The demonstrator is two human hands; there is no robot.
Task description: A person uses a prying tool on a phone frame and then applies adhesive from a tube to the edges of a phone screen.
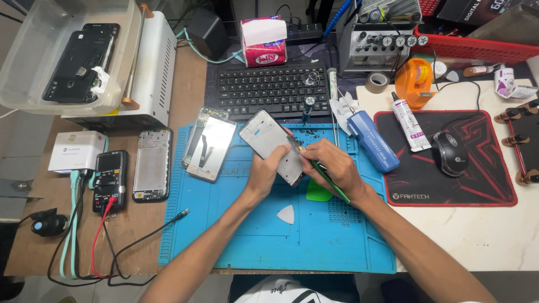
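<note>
The left hand [264, 171] clamps the phone frame [274, 145] while the right hand [332, 165] pinches a green-handled tool [328, 179] (best kept shallow) at its edge above the blue mat [224, 224].

The table [39, 247] carried a blue work mat [314, 241] at its front edge, a black keyboard [269, 90] behind it, a multimeter [110, 180] and bare phone frame [151, 171] toward the left (cables trailing forward), and a mouse pad [477, 185] with mouse [449, 154] toward the right.

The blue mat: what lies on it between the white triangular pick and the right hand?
In the head view, a green pick lies on the blue mat between the white triangular pick and the right hand.
</note>
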